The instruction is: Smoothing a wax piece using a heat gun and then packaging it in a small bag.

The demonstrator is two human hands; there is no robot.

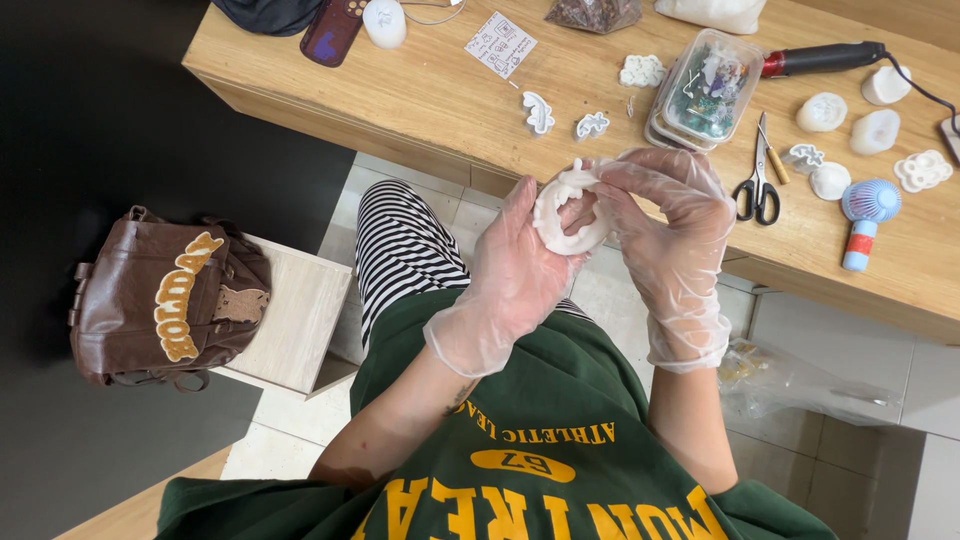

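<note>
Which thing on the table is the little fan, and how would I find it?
Look along the wooden table to its right end, past the black-handled scissors. The little fan lies near the front edge. Unlike the white clay shapes around it, it has a round blue head and an orange-banded handle.

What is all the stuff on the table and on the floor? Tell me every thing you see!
white ring-shaped clay piece: one, white, held in both hands
small clay shapes: about ten, white, spread on the wooden table
scissors: one, black handles, on the table near its front edge
clear plastic box: one, see-through with bits inside, on the table
handheld fan: one, blue and white, right end of table
dark-handled tool: one, black and red with a cord, back of table
paper card: one, white, on the table
brown bag: one, on a low wooden stool
plastic bag: one, clear, on the tiled floor
left hand: gloved, cradling the ring
right hand: gloved, pinching the ring's top
</note>
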